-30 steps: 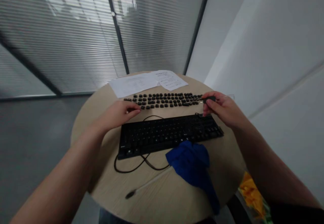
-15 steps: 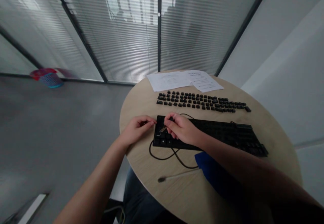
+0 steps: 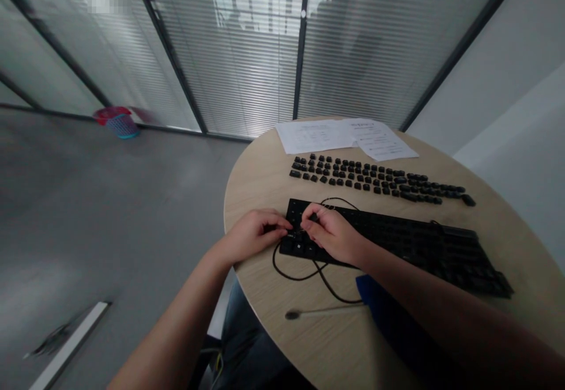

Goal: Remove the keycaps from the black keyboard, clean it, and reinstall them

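Note:
A black keyboard (image 3: 379, 231) lies on the round wooden table, with part of its key area stripped of caps and a few keycaps at its lower left corner. At its left end, the fingertips of my left hand (image 3: 253, 234) press together over the edge. My right hand (image 3: 333, 234) is closed just beside them, above the left keys. It pinches a thin metal wire tool that looks like a keycap puller, mostly hidden by the fingers. Beyond the keyboard, loose black keycaps (image 3: 359, 176) are laid out in rows.
Printed sheets (image 3: 315, 135) lie at the table's (image 3: 251, 187) far side. A black cable (image 3: 282, 273) loops in front of the keyboard. Closer to me are a thin brush-like stick (image 3: 293, 315) and a blue cloth (image 3: 375, 302), partly under my right forearm. A basket (image 3: 122, 125) stands on the floor.
The view has swung left, so everything sits farther right. My left fingertips have moved onto the keyboard's left end, closer to my right hand. The wire tool between my right fingers shows less.

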A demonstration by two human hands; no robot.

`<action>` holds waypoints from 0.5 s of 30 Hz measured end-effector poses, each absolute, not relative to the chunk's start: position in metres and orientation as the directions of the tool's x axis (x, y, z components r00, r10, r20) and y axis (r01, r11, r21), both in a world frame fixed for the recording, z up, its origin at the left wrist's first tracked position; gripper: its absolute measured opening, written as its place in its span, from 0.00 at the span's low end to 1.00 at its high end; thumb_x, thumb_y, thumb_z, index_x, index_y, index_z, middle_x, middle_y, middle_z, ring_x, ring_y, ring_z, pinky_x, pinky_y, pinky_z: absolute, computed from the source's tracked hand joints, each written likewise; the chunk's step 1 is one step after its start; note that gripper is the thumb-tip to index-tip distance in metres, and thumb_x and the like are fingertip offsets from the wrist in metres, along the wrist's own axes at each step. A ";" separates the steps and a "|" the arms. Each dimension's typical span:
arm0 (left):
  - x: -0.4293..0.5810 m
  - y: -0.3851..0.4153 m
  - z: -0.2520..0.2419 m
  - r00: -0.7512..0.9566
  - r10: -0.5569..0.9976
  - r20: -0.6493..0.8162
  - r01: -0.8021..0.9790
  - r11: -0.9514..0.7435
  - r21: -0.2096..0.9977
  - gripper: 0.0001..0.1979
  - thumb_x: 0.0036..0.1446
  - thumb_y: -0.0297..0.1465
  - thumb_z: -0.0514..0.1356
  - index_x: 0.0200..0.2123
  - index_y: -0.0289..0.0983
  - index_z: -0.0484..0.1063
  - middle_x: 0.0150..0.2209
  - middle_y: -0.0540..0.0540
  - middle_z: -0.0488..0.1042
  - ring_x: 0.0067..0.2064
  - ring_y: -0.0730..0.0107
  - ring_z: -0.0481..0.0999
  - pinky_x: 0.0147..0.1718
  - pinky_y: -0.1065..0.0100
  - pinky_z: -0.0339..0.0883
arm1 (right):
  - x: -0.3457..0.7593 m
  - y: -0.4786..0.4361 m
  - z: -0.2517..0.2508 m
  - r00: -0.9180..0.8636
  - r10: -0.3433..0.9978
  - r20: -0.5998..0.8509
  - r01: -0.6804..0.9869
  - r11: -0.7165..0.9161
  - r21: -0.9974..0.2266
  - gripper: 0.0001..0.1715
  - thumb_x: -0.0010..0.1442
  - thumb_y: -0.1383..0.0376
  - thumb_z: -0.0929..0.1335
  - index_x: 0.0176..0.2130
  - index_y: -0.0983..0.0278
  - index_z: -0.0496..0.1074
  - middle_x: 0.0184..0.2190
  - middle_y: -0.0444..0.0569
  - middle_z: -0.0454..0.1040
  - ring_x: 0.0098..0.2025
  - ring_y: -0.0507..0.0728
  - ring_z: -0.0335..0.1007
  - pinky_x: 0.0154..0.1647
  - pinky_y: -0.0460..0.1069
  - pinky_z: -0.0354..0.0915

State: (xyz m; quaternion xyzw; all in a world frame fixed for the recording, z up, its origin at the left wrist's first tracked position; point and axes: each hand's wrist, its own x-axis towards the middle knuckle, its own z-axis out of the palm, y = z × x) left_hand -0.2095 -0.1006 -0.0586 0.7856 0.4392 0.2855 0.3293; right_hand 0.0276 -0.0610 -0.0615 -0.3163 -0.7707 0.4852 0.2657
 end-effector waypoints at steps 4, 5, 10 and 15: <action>-0.209 -0.102 -0.055 0.460 0.878 0.132 0.533 -0.392 0.750 0.13 0.67 0.31 0.56 0.43 0.39 0.82 0.43 0.44 0.84 0.44 0.65 0.81 0.48 0.60 0.74 | 0.028 -0.065 -0.052 -0.716 0.685 0.134 0.280 0.458 -0.844 0.13 0.69 0.55 0.67 0.36 0.60 0.70 0.23 0.39 0.67 0.25 0.51 0.61 0.28 0.47 0.55; -0.209 -0.102 -0.055 0.458 0.880 0.125 0.539 -0.387 0.748 0.13 0.66 0.31 0.56 0.43 0.39 0.82 0.43 0.44 0.84 0.45 0.65 0.81 0.49 0.60 0.74 | 0.028 -0.066 -0.050 -0.731 0.668 0.136 0.286 0.481 -0.829 0.12 0.69 0.56 0.67 0.36 0.60 0.70 0.23 0.39 0.67 0.25 0.51 0.61 0.28 0.47 0.55; -0.209 -0.103 -0.057 0.451 0.883 0.127 0.545 -0.385 0.745 0.13 0.64 0.29 0.57 0.43 0.39 0.82 0.42 0.45 0.84 0.44 0.65 0.81 0.48 0.61 0.74 | 0.024 -0.068 -0.047 -0.779 0.611 0.141 0.299 0.560 -0.773 0.10 0.68 0.57 0.68 0.36 0.59 0.70 0.23 0.39 0.68 0.24 0.52 0.61 0.29 0.48 0.54; -0.209 -0.104 -0.058 0.449 0.881 0.149 0.545 -0.402 0.736 0.12 0.64 0.30 0.58 0.43 0.39 0.82 0.41 0.45 0.84 0.42 0.66 0.81 0.45 0.63 0.74 | 0.022 -0.067 -0.050 -0.769 0.615 0.173 0.288 0.576 -0.765 0.10 0.69 0.58 0.68 0.36 0.59 0.70 0.23 0.39 0.68 0.25 0.52 0.63 0.30 0.48 0.55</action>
